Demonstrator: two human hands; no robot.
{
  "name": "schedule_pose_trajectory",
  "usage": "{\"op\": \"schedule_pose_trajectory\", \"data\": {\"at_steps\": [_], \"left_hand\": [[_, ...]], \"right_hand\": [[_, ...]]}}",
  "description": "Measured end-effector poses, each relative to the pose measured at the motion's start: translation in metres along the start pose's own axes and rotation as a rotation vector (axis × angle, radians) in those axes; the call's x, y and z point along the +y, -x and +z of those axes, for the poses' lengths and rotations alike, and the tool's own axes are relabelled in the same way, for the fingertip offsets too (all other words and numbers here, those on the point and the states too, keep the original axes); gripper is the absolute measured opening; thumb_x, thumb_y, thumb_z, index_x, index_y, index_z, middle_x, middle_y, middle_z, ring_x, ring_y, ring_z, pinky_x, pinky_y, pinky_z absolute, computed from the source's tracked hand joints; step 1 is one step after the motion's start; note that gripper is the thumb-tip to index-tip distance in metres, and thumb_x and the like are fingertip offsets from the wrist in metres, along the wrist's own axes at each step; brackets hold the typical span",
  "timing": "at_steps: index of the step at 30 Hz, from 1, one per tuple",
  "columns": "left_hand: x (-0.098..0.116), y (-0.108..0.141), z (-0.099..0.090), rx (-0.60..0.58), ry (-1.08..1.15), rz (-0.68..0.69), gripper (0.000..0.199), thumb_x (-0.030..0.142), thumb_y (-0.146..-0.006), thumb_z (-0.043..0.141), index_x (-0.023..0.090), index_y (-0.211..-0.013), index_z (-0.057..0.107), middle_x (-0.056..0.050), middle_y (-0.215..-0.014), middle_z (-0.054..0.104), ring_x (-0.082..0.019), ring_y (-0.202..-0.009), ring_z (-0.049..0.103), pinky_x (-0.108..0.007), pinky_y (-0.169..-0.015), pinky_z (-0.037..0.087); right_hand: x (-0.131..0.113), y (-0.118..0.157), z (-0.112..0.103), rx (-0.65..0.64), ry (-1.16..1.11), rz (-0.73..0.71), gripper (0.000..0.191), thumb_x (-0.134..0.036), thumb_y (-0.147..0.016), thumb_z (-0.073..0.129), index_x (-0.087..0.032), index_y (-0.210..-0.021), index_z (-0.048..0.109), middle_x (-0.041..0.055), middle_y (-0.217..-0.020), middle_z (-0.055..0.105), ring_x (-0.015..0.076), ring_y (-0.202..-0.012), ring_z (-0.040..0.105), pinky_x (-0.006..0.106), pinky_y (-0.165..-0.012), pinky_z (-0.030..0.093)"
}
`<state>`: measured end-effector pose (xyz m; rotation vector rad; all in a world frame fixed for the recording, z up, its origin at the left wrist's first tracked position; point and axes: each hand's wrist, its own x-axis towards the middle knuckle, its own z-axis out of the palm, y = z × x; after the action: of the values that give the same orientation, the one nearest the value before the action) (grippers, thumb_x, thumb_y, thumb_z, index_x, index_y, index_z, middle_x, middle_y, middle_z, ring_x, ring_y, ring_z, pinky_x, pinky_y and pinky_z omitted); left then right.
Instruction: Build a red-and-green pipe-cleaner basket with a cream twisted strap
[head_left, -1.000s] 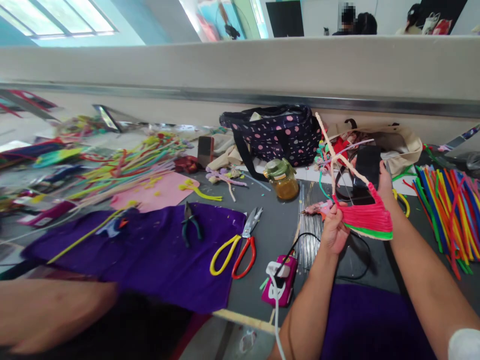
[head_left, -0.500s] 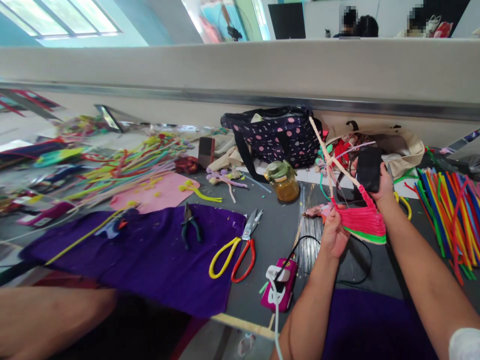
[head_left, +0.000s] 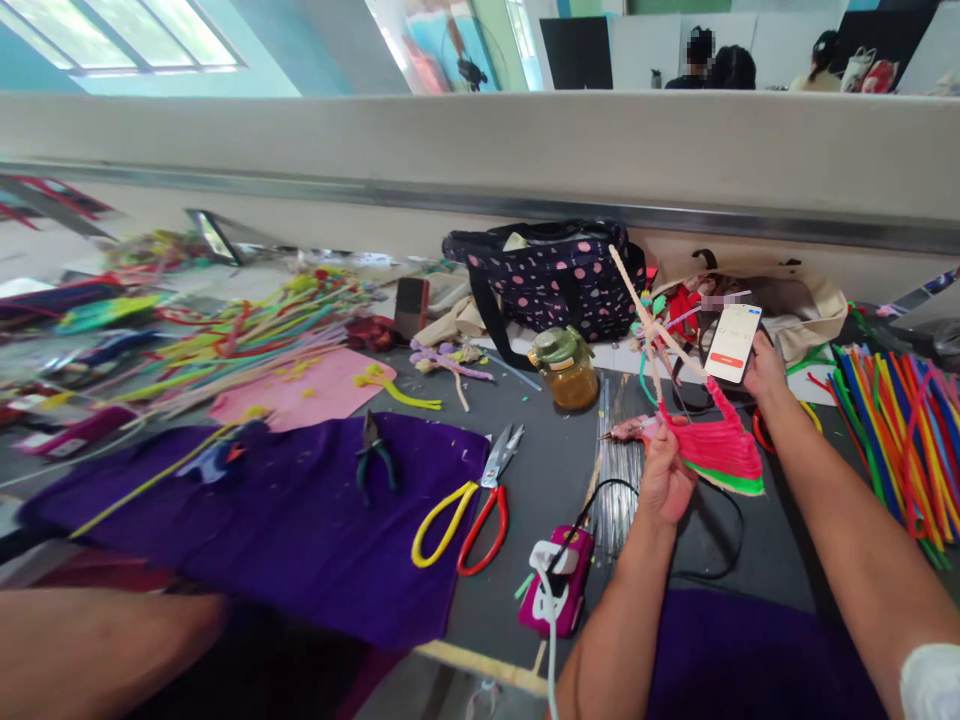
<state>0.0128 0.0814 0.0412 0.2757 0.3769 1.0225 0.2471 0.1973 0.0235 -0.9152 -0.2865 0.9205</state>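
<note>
My left hand [head_left: 666, 485] is closed on a pipe-cleaner figure [head_left: 716, 445]. It has a bright pink skirt with a green band along the edge, and pale fuzzy limbs sticking up. My right hand [head_left: 766, 368] grips a phone [head_left: 727, 345] just behind the figure; its screen is lit white with an orange bar. Beside my left fingers lies what looks like a pink glue gun [head_left: 634, 428], its nozzle pointing left. Below it is a bundle of thin wires [head_left: 616, 520], partly covered by a black cord.
Scissors [head_left: 493, 497] and pliers [head_left: 375, 458] lie left, by a purple cloth [head_left: 300, 540]. A magenta power strip [head_left: 574, 560], a green-lidded jar [head_left: 574, 385] and a dotted bag [head_left: 555, 280] stand nearer. Coloured pipe cleaners [head_left: 900, 430] lie right. Another person's limb [head_left: 105, 650] shows lower left.
The phone's screen has gone from black to lit. The figure in my left hand has shifted slightly left, and the view has tilted a little.
</note>
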Motion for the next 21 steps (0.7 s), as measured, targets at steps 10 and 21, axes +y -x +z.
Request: {"op": "schedule_pose_trajectory", "data": {"at_steps": [10,21], "left_hand": [[-0.002,-0.002,-0.005,-0.013,-0.001,0.001,0.03,0.028,-0.071,0.077,0.02,-0.096,0.062,0.0,-0.086,0.067,-0.011,-0.075,0.064,-0.026,-0.083,0.05],[-0.002,-0.002,-0.003,-0.053,0.016,-0.008,0.033,0.03,-0.07,0.079,0.021,-0.097,0.062,0.001,-0.087,0.067,-0.01,-0.076,0.064,-0.026,-0.087,0.05]], "right_hand": [[-0.002,-0.029,-0.008,0.005,0.141,-0.103,0.008,-0.026,-0.075,0.063,-0.021,-0.08,0.059,-0.002,-0.072,0.071,0.0157,-0.058,0.066,0.034,-0.06,0.058],[0.01,-0.033,0.005,0.087,0.173,-0.27,0.016,-0.035,-0.076,0.057,-0.022,-0.068,0.052,-0.0055,-0.06,0.063,0.0122,-0.052,0.061,0.025,-0.056,0.054]]}}
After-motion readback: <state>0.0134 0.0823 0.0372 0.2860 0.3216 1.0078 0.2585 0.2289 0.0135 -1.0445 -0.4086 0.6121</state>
